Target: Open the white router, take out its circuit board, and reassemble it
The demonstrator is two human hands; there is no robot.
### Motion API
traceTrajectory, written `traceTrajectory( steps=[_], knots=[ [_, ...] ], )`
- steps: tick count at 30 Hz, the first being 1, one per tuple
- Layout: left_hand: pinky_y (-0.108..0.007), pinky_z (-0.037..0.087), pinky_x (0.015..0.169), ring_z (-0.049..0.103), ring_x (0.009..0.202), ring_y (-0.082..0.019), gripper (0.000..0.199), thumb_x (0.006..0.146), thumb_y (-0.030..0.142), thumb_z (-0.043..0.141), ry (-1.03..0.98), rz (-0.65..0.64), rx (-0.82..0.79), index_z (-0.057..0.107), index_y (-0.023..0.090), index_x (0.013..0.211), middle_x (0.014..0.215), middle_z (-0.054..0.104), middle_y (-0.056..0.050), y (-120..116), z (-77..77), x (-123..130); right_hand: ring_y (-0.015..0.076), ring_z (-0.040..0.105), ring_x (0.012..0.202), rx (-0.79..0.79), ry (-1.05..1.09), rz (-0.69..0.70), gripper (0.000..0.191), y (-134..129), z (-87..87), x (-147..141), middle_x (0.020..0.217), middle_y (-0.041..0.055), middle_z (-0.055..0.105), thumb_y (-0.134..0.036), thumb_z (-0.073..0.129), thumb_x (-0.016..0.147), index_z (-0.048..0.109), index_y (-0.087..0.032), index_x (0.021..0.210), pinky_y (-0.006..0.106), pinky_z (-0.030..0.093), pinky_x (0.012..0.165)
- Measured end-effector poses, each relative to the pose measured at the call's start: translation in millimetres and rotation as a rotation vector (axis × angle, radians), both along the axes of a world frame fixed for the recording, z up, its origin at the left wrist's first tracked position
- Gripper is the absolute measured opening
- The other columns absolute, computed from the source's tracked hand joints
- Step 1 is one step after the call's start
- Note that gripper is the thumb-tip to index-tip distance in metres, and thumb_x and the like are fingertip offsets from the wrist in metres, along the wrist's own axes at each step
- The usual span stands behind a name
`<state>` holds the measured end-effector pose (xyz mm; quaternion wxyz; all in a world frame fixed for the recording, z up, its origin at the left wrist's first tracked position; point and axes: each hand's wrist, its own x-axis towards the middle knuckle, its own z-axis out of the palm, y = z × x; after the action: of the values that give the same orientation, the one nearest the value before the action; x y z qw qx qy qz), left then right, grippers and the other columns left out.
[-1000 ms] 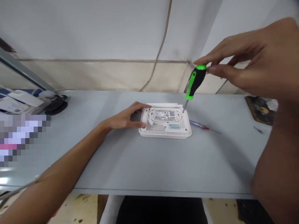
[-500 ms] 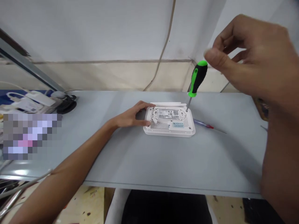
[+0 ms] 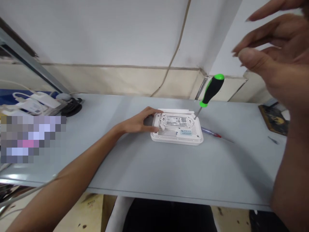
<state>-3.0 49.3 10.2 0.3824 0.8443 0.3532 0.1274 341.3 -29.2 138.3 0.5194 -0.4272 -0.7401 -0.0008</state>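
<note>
A white router lies label side up on the grey table. My left hand grips its left end, thumb on the near side and fingers at the far side. A green and black screwdriver leans to the right, its tip at the hole in the router's far right corner, with no hand on it. My right hand is raised above and to the right of the handle. Its fingers are partly curled and apart, with nothing visible in them. A second, clear-handled screwdriver with a red collar lies right of the router.
White adapters and cables are heaped at the table's left. A dark decorated box and a small metal piece lie at the right. Behind the table, a cable runs down the wall.
My right hand has moved up and right, away from the screwdriver handle, and its fingers have spread. The screwdriver leans further right. My left hand stays on the router, while the view has shifted slightly.
</note>
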Motion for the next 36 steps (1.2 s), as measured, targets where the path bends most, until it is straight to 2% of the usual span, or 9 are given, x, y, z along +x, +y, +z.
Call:
traceTrajectory(
  steps=[3, 9, 11, 15, 19, 23, 29, 33, 36],
  knots=[
    [-0.051, 0.042, 0.117, 0.051, 0.136, -0.032, 0.073, 0.082, 0.052, 0.083, -0.018, -0.003, 0.013, 0.054, 0.038, 0.147, 0.144, 0.051, -0.008, 0, -2.1, -1, 0.0248, 0.073, 0.111, -0.062, -0.063, 0.099, 0.057, -2, -1.6, 0, 0.104, 0.0019, 0.075, -0.009, 0.075, 0.086, 0.065, -0.034, 0.136, 0.037, 0.058, 0.083],
    [-0.055, 0.039, 0.121, 0.050, 0.139, -0.032, 0.074, 0.080, 0.052, 0.084, -0.038, -0.006, 0.031, 0.055, 0.036, 0.147, 0.143, 0.052, -0.009, 1, -5.7, -2, 0.0222, 0.076, 0.101, -0.086, -0.138, 0.017, 0.056, 4, -9.9, -10, 0.102, -0.0012, 0.080, -0.014, 0.070, 0.090, 0.061, -0.041, 0.139, 0.036, 0.056, 0.081],
    [-0.055, 0.039, 0.122, 0.050, 0.140, -0.032, 0.074, 0.080, 0.051, 0.084, -0.047, -0.012, 0.046, 0.055, 0.037, 0.147, 0.144, 0.052, -0.009, 2, -5.4, -2, 0.0200, 0.074, 0.083, -0.063, -0.171, -0.080, 0.051, 7, -10.9, -12, 0.085, -0.0029, 0.077, -0.019, 0.075, 0.088, 0.064, -0.036, 0.135, 0.033, 0.051, 0.072],
    [-0.057, 0.041, 0.121, 0.051, 0.139, -0.032, 0.073, 0.083, 0.051, 0.082, -0.037, -0.027, 0.040, 0.053, 0.037, 0.148, 0.144, 0.052, -0.009, 2, -3.4, -4, 0.0119, 0.044, 0.047, 0.138, -0.166, -0.450, 0.028, 6, -6.0, -10, 0.047, -0.0091, 0.044, -0.050, 0.070, 0.095, 0.073, -0.024, 0.103, 0.032, 0.038, 0.061],
    [-0.057, 0.042, 0.119, 0.053, 0.136, -0.032, 0.071, 0.084, 0.052, 0.081, -0.039, -0.031, 0.062, 0.054, 0.038, 0.148, 0.142, 0.054, -0.009, 0, -1.5, -5, 0.0161, 0.062, 0.063, 0.046, -0.071, -0.206, 0.030, -7, 5.2, -2, 0.069, -0.0024, 0.064, -0.051, 0.063, 0.098, 0.072, -0.026, 0.112, 0.032, 0.045, 0.060],
    [-0.055, 0.042, 0.119, 0.053, 0.136, -0.032, 0.072, 0.084, 0.053, 0.081, -0.042, -0.032, 0.051, 0.053, 0.036, 0.148, 0.141, 0.054, -0.009, -3, 0.3, -7, 0.0198, 0.073, 0.090, -0.157, -0.382, 0.044, 0.020, -7, 4.6, 6, 0.108, -0.0019, 0.077, -0.044, 0.066, 0.095, 0.074, -0.036, 0.112, 0.035, 0.055, 0.075],
    [-0.054, 0.041, 0.121, 0.053, 0.136, -0.031, 0.071, 0.084, 0.053, 0.081, -0.040, -0.031, 0.063, 0.055, 0.035, 0.147, 0.141, 0.054, -0.009, -1, -0.4, -5, 0.0182, 0.043, 0.048, -0.028, -0.512, -0.438, 0.063, -6, 3.0, 2, 0.050, -0.0001, 0.050, -0.075, 0.038, 0.099, 0.068, -0.025, 0.076, 0.035, 0.028, 0.055],
    [-0.053, 0.040, 0.120, 0.052, 0.136, -0.032, 0.071, 0.084, 0.052, 0.081, -0.030, -0.054, 0.046, 0.054, 0.035, 0.147, 0.143, 0.053, -0.009, 4, -2.9, -2, 0.0203, 0.065, 0.072, -0.069, -0.470, -0.211, 0.043, -25, 16.1, 5, 0.084, 0.0006, 0.072, -0.067, 0.052, 0.099, 0.072, -0.029, 0.095, 0.036, 0.039, 0.065],
    [-0.052, 0.040, 0.119, 0.053, 0.134, -0.032, 0.072, 0.083, 0.054, 0.081, -0.042, -0.049, 0.056, 0.055, 0.034, 0.147, 0.142, 0.053, -0.010, 7, -6.1, 1, 0.0224, 0.067, 0.092, -0.047, -0.675, -0.051, 0.031, -22, 15.5, 9, 0.109, 0.0007, 0.074, -0.051, 0.048, 0.103, 0.071, -0.032, 0.113, 0.039, 0.044, 0.077]
  ],
)
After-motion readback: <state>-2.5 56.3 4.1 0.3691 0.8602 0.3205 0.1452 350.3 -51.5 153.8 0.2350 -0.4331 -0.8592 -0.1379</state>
